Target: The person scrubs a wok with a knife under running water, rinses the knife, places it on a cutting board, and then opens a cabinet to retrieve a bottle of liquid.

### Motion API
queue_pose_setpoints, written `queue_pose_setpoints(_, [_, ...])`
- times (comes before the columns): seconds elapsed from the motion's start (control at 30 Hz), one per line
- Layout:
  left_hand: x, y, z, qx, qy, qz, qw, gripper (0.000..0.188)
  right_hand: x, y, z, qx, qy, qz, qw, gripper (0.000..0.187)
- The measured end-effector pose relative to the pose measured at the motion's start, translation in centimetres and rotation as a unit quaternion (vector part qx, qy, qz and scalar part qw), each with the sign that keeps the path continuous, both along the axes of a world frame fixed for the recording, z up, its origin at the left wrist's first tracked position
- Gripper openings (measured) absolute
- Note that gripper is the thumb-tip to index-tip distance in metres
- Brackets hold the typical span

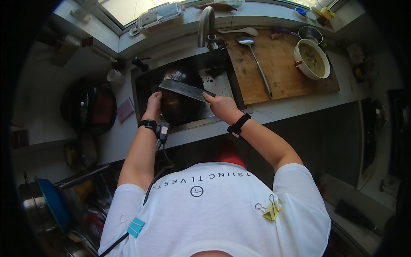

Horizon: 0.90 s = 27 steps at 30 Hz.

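Cleaver over the sink

Right hand [219, 106] grips the handle end of a cleaver [185, 90], held flat above a dark wok [177, 107] in the sink [222, 83]. Left hand [153, 104] closes on the wok's rim. Blade looks stiff, heavy, probably wet and slippery; safest held by the handle.

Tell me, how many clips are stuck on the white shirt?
2: a blue clip on the shirt's left side and a yellow clip on its right. More may be hidden.
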<state>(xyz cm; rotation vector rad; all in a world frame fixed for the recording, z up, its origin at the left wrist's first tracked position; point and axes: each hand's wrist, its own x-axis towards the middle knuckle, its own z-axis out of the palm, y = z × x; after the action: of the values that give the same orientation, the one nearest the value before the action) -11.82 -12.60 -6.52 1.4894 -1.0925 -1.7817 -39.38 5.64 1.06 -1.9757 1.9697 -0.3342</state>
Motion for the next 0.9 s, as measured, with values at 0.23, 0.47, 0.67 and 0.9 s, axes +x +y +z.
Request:
queue_pose_setpoints(0.23, [0.3,-0.1,-0.1,-0.003,0.007,0.001,1.0,0.016,-0.3,-0.1,1.0,0.016,0.007,-0.018,1.0,0.047])
queue_pose_setpoints(0.47, [0.2,0.0,-0.5,-0.018,0.001,0.004,1.0,0.022,-0.5,-0.2,0.8,-0.008,0.019,-0.018,1.0,0.046])
queue_pose_setpoints(0.67, [-0.2,0.6,1.0,0.011,0.007,-0.03,0.999,0.023,-0.8,-1.2,1.9,0.041,0.002,0.067,0.997,0.045])
queue_pose_setpoints(0.9, [0.2,0.4,-0.1,-0.006,-0.003,-0.007,1.0,0.022,-1.4,-1.6,1.9,0.073,-0.002,0.043,0.996,0.047])
